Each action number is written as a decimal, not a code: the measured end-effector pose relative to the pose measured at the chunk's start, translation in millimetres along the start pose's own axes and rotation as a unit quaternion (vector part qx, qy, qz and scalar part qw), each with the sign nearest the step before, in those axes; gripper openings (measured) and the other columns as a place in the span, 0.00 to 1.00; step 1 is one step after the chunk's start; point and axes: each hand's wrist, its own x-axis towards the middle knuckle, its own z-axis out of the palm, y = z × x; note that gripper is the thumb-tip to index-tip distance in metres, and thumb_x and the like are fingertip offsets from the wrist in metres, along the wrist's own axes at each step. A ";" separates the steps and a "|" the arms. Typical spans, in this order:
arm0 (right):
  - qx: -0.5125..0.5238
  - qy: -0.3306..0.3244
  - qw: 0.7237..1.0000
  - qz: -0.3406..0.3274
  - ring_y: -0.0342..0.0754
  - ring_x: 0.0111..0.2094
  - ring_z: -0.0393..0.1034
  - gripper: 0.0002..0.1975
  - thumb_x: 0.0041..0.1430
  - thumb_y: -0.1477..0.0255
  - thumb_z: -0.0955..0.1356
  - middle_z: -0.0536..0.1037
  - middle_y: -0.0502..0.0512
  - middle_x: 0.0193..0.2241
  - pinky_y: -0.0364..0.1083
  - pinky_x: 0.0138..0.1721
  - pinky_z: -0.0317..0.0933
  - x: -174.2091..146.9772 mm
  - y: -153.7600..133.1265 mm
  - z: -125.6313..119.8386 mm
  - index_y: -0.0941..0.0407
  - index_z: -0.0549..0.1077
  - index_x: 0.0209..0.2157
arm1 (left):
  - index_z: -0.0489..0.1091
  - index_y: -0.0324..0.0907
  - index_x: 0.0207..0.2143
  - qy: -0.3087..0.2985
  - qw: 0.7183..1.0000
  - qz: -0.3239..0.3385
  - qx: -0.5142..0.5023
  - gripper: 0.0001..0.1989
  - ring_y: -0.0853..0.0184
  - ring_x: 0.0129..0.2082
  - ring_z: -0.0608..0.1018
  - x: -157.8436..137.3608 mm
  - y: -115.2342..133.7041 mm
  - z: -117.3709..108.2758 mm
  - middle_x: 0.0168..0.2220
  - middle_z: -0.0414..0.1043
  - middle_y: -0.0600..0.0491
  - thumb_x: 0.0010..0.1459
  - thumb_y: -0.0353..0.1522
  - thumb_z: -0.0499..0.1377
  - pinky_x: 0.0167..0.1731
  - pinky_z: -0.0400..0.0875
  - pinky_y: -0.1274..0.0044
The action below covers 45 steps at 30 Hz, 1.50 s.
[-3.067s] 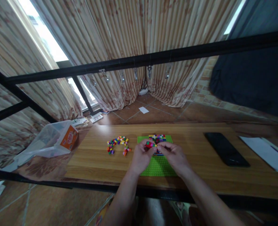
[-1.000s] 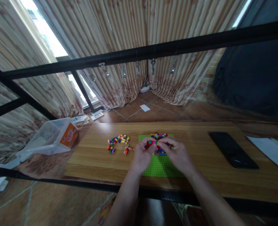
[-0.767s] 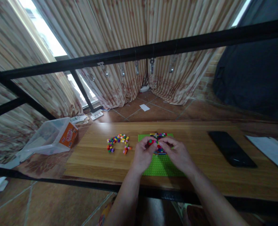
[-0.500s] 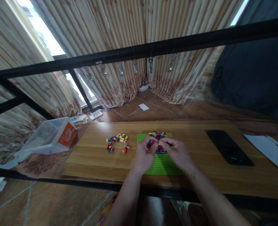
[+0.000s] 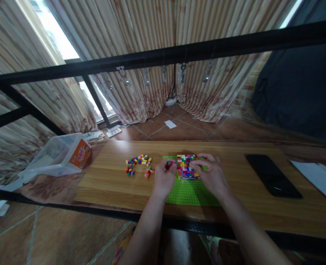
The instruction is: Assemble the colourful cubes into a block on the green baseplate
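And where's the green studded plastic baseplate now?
In the head view, the baseplate lies on the brown wooden tabletop, between the loose multicoloured plastic bricks at left and the flat black slab at right.

The 2 hands — left hand and right hand — were bare, and the left forearm and right forearm were sleeveless. Patterned cloth in yellow and red showed beside the left forearm — too blurred to tell whether it was worn.
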 end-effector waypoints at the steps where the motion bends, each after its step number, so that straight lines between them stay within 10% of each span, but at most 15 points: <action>1: -0.003 0.001 1.000 0.000 0.56 0.48 0.65 0.11 0.56 0.59 0.69 0.76 0.55 0.44 0.58 0.53 0.58 0.5 -0.3 1.8 0.47 0.82 0.28 | 0.72 0.41 0.30 -0.002 1.000 0.001 0.006 0.04 0.72 0.23 0.67 0.0 -0.2 -0.3 0.21 0.65 0.59 0.49 0.29 0.59 0.27 0.62 0.80; 20: 0.093 0.016 0.990 0.103 0.58 0.45 0.70 0.11 0.43 0.59 0.74 0.76 0.59 0.42 0.60 0.52 0.60 6.8 13.0 22.1 0.53 0.77 0.23 | 0.73 0.41 0.37 -0.059 0.998 -0.019 -0.031 0.09 0.72 0.25 0.71 -5.9 1.1 0.1 0.25 0.70 0.57 0.52 0.27 0.59 0.29 0.66 0.79; 30: 0.071 0.048 0.995 0.050 0.56 0.47 0.70 0.13 0.53 0.56 0.70 0.76 0.58 0.43 0.58 0.53 0.60 1.7 -8.5 8.7 0.51 0.80 0.27 | 0.71 0.40 0.37 -0.091 0.993 0.001 -0.069 0.08 0.71 0.30 0.73 -10.7 5.4 5.1 0.30 0.73 0.55 0.52 0.27 0.60 0.32 0.69 0.79; 37: 0.114 -0.083 0.990 -0.001 0.53 0.40 0.73 0.12 0.59 0.59 0.68 0.80 0.55 0.35 0.53 0.46 0.64 -4.6 -30.2 -6.4 0.51 0.81 0.33 | 0.69 0.40 0.38 -0.113 0.989 0.022 -0.096 0.11 0.71 0.28 0.73 -10.3 4.6 9.7 0.30 0.73 0.55 0.51 0.30 0.63 0.33 0.69 0.78; 45: 0.272 -0.104 0.949 0.119 0.49 0.30 0.74 0.10 0.49 0.60 0.74 0.81 0.52 0.27 0.49 0.36 0.66 -4.4 -32.0 -4.7 0.52 0.82 0.28 | 0.71 0.38 0.34 -0.145 0.986 -0.007 -0.080 0.11 0.72 0.27 0.71 -11.5 7.3 9.0 0.27 0.71 0.55 0.52 0.36 0.64 0.32 0.67 0.78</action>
